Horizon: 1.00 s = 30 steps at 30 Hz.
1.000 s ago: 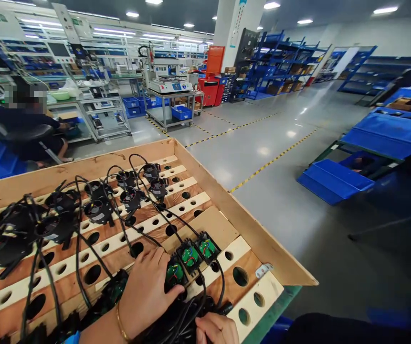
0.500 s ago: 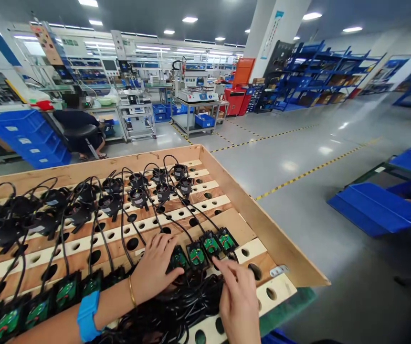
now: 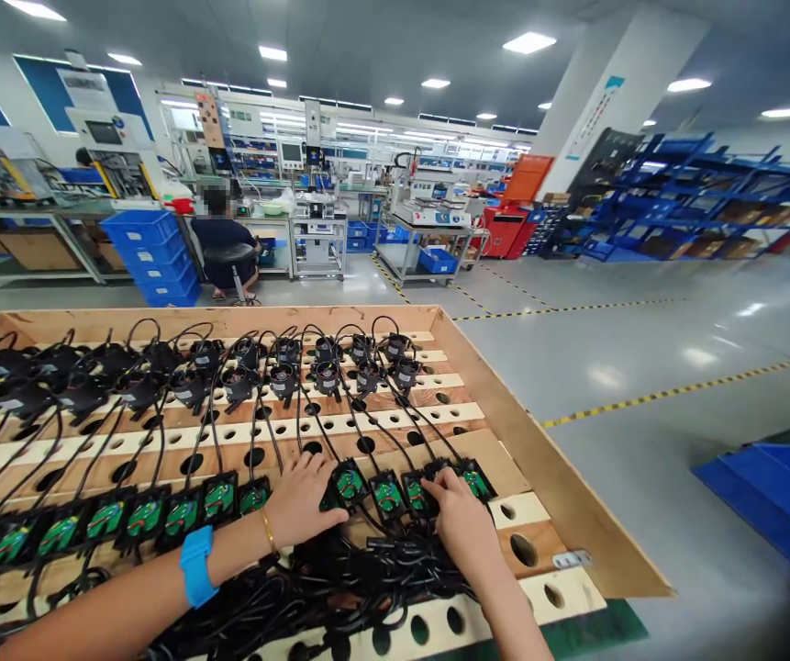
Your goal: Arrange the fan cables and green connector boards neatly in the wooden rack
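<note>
Open black plastic housings with green circuit boards stand in a row on the slotted wooden rack. My left hand (image 3: pixel 305 503) lies over the row, fingers stretched forward and thumb apart, beside a housing (image 3: pixel 351 483). Bent fingers of my right hand (image 3: pixel 461 516) grip the edge of another housing (image 3: pixel 415 493) near the row's right end. One more housing (image 3: pixel 477 479) shows just beyond that hand. Black cables (image 3: pixel 395 569) lie heaped below both hands. Thin leads run from the housings back to round black fan-like units (image 3: pixel 327 376).
A raised wooden border (image 3: pixel 546 459) edges the rack at right and back. Round holes pierce its slats (image 3: pixel 436 418). Blue bins (image 3: pixel 773 505) stand at right and more blue crates (image 3: pixel 161 252) at back left. A seated person (image 3: pixel 222 243) is at a far bench.
The view has swung left, bringing more of the row into sight. My right hand has moved forward onto a housing, while my left hand stays over the row.
</note>
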{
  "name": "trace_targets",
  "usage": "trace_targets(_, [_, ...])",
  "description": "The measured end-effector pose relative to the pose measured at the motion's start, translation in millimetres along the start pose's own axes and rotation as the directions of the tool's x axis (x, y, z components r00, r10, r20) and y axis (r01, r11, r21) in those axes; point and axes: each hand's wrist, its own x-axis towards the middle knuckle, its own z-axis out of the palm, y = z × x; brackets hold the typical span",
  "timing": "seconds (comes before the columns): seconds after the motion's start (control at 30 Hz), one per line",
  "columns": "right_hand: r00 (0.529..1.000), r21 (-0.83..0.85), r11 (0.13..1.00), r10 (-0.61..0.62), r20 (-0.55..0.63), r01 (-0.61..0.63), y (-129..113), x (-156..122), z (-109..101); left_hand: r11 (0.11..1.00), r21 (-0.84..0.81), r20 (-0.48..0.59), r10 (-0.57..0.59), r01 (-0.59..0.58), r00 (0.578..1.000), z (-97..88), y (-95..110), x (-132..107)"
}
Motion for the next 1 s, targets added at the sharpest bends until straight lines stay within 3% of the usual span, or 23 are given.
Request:
trace_targets(0.1, [0.985,0.178,0.984,0.0,-0.174,0.032,9,-8,11,0.999,-0.034,0.021,0.021,-0.02,1.0,-0.9,-7,-3])
trace_targets(0.17, [0.942,0.254,0.961,-0.018,-0.335,0.109,8,-15,14,0.998,-0.064,-0.013,0.017,-0.018,1.0,-3.4,-18,-17])
trace_targets(0.23, [0.907,0.274,0.94,-0.074,-0.415,0.202,-4,-18,9,0.996,-0.083,-0.084,-0.022,0.015,0.996,-4.6,-28,-37])
trace_targets(0.3, [0.916,0.252,0.927,-0.176,-0.361,0.277,-28,-13,-2,0.994,-0.096,-0.129,-0.062,0.05,0.99,-2.4,-33,-54])
trace_targets(0.4, [0.955,0.157,0.943,-0.282,-0.089,0.293,-72,7,-16,0.992,-0.12,-0.105,-0.053,0.04,0.993,5.5,-32,-57])
trace_targets(0.47, [0.963,0.067,0.969,-0.244,0.111,0.238,-96,21,-18,0.991,-0.135,-0.061,-0.032,0.023,0.998,10.1,-29,-46])
trace_targets(0.53, [0.961,-0.006,0.985,-0.17,0.218,0.175,-110,32,-13,0.99,-0.14,-0.004,-0.003,0.003,1.0,12.5,-29,-32])
trace_targets(0.6, [0.967,-0.045,0.988,-0.134,0.216,0.147,-115,36,-5,0.989,-0.14,0.031,0.045,-0.041,0.999,13.7,-33,-23])
trace_targets(0.7, [0.984,-0.084,0.989,-0.107,0.14,0.12,-115,34,5,0.985,-0.148,-0.005,0.086,-0.086,0.996,16.0,-39,-16])
trace_targets(1.0, [0.998,-0.165,0.985,-0.039,0.041,0.046,-123,28,10,0.988,-0.155,-0.125,-0.025,0.005,0.992,24.0,-26,-6])
